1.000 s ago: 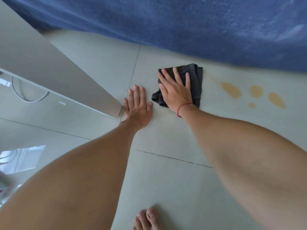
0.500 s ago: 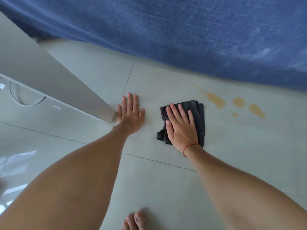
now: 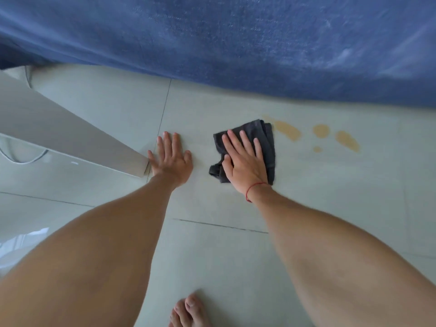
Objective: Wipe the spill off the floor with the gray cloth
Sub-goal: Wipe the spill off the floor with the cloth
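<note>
A folded dark gray cloth (image 3: 266, 135) lies flat on the pale tiled floor (image 3: 330, 197). My right hand (image 3: 244, 161) presses down on it with fingers spread, a red string at the wrist. The cloth's far right corner touches the nearest patch of the yellowish-brown spill (image 3: 287, 131), which continues to the right as several separate blotches (image 3: 346, 140). My left hand (image 3: 171, 159) rests flat on the bare floor, left of the cloth, holding nothing.
A blue fabric surface (image 3: 236, 43) fills the far side, its edge just beyond the spill. A slanted white panel (image 3: 70, 138) ends right by my left hand, with a cable (image 3: 23, 160) beneath it. Bare toes (image 3: 188, 312) show at the bottom.
My right hand has slid the cloth away from me and rightward until its corner meets the spill. The left hand has stayed planted on the floor.
</note>
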A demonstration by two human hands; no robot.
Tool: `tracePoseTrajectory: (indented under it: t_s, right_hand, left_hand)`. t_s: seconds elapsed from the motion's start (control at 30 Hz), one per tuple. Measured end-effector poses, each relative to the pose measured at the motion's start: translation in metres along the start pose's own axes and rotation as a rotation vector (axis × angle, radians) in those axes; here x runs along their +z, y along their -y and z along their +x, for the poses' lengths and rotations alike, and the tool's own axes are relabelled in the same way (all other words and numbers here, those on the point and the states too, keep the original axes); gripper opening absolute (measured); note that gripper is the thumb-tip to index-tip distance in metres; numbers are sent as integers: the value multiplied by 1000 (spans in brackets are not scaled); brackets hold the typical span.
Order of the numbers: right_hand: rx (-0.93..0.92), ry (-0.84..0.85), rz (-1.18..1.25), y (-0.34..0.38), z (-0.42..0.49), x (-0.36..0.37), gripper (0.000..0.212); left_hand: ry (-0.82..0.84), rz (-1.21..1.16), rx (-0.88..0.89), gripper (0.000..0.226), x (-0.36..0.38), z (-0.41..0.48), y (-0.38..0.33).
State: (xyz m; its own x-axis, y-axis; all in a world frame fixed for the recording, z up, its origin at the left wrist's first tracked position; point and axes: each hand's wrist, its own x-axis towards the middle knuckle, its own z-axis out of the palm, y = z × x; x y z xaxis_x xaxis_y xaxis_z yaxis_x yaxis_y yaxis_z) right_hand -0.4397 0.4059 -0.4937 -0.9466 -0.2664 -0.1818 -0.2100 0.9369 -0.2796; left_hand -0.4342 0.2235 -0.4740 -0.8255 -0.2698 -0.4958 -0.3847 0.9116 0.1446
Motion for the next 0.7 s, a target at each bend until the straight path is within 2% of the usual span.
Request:
tracePoseTrajectory:
  t_s: [0.1,0.2,0.3,0.4,0.53,0.7]
  right_hand:
    - [49,22,-2,-32,-52,-4,57]
    - [209,21,19,-67,-101,-6,55]
    - [295,17,20,-92,-127,-10,54]
    - [323,-38,2,-101,-110,-13,55]
    - [499,-133,58,-105,-43,-20,51]
    - [450,-153,71,-90,22,-22,51]
  left_hand:
    - [-81,57,101,59,0,-12,-32]
    - [-30,80,248,59,9,-21,-72]
    - [28,35,234,59,20,-20,-93]
    - [68,31,204,60,27,-13,-96]
    - [98,35,185,62,28,-10,-95]
    - [139,15,179,60,27,-5,-96]
